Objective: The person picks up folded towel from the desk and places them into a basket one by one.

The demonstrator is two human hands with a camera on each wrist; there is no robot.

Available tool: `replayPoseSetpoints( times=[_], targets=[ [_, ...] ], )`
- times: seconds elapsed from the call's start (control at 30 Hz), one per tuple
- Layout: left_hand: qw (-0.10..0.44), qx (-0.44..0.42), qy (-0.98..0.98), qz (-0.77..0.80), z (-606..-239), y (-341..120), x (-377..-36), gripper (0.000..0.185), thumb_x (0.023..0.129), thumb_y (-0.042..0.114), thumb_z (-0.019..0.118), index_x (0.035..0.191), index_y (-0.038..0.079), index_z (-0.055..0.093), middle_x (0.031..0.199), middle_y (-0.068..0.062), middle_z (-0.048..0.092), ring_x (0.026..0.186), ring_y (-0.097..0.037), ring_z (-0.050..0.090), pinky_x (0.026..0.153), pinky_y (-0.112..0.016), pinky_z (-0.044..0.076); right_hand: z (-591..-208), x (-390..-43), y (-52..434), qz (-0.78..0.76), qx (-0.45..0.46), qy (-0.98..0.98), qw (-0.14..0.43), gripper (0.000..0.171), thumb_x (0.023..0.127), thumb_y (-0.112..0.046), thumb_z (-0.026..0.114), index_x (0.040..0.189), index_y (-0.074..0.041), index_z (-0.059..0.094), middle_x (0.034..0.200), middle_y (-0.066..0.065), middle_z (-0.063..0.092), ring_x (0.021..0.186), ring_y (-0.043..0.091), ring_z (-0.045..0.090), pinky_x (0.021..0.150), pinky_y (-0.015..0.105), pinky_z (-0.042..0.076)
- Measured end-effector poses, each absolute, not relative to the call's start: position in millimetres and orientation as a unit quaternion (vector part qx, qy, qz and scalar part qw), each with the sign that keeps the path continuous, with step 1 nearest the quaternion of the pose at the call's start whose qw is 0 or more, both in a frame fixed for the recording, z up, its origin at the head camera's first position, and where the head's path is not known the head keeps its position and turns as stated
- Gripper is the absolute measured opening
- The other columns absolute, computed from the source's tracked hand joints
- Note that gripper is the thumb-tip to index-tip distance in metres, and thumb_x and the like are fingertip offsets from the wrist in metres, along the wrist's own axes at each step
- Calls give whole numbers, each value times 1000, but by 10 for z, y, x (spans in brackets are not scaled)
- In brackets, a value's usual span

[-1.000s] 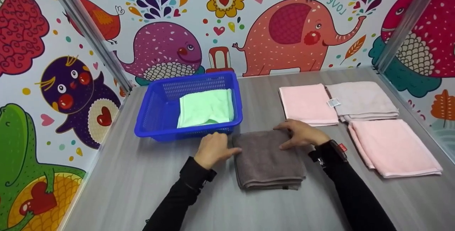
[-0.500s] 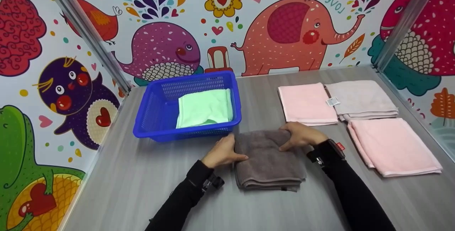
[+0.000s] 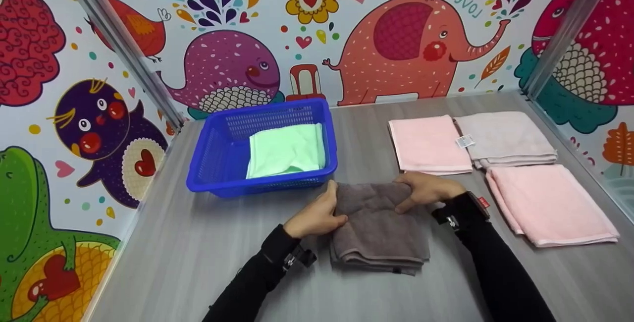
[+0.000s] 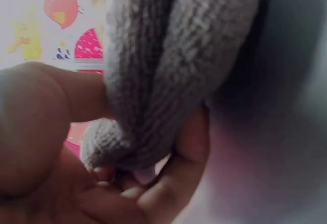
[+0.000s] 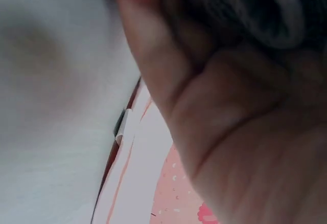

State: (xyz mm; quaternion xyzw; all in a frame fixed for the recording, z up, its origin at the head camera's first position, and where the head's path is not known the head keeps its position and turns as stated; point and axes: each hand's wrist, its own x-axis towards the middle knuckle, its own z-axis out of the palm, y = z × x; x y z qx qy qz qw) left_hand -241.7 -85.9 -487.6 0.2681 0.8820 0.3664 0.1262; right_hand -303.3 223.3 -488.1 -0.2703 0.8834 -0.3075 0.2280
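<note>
A folded grey-brown towel [image 3: 379, 233] lies in front of me, its far part bunched and a little raised. My left hand [image 3: 317, 215] grips its left edge, thumb on top and fingers underneath; the left wrist view shows the towel's thick folds [image 4: 153, 70] between thumb and fingers. At the far right corner my right hand [image 3: 423, 190] holds the same towel, thumb over the top. In the right wrist view the fingers go under the cloth [image 5: 276, 14], partly out of sight.
A blue plastic basket [image 3: 208, 183] with a folded light green towel [image 3: 287, 151] in it stands at the back left. On the right lie a small pink towel [image 3: 431, 144], a pale pinkish-grey towel [image 3: 507, 138] and a larger pink towel [image 3: 554, 205]. Cartoon-printed walls close off the back and sides.
My left hand has moved right from beside the towel and taken hold of its left edge. The right hand has closed on the far right corner. The towel has bunched and shifted slightly.
</note>
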Motion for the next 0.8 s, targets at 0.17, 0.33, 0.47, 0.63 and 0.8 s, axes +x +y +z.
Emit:
replayPoseSetpoints(
  times=[0.17, 0.33, 0.47, 0.63, 0.8],
  targets=[
    [85, 299, 878, 364, -4664, -882, -2336, 60, 92, 8, 70, 134, -8, 31, 122, -21, 46, 123, -30, 48, 109, -47, 43, -4739, -2993, 2278, -319, -304, 874, 206, 38, 78, -33, 89, 108, -15, 75, 96, -6, 68, 88, 10, 58, 82, 26, 47],
    [58, 302, 875, 374, -4443, -961, -2256, 56, 95, 9, 67, 136, -5, 32, 132, -24, 47, 129, -33, 49, 112, -50, 42, -4550, -2927, 2322, -360, -308, 864, 173, 42, 80, -34, 89, 116, -18, 74, 103, -7, 71, 95, 8, 62, 90, 22, 47],
    [39, 298, 865, 402, -4332, -990, -2250, 49, 98, 4, 61, 136, -2, 32, 134, -24, 45, 129, -33, 47, 109, -49, 41, -4419, -2890, 2379, -394, -309, 854, 143, 38, 82, -31, 89, 114, -18, 72, 102, -5, 70, 96, 10, 62, 90, 21, 47],
    [-11, 288, 849, 442, -4240, -1032, -2310, 46, 96, -4, 58, 134, 0, 32, 138, -25, 45, 133, -33, 47, 113, -51, 41, -4318, -2883, 2347, -439, -298, 841, 105, 47, 84, -25, 88, 125, -18, 67, 116, 0, 68, 104, 11, 60, 92, 19, 47],
    [-120, 264, 832, 472, -4126, -1149, -2413, 35, 97, -5, 57, 122, 4, 35, 122, -18, 48, 107, -29, 55, 96, -42, 48, -4209, -2999, 2108, -534, -262, 803, 50, 76, 89, -14, 82, 153, -26, 44, 141, 8, 58, 120, 19, 60, 95, 26, 54]
  ],
)
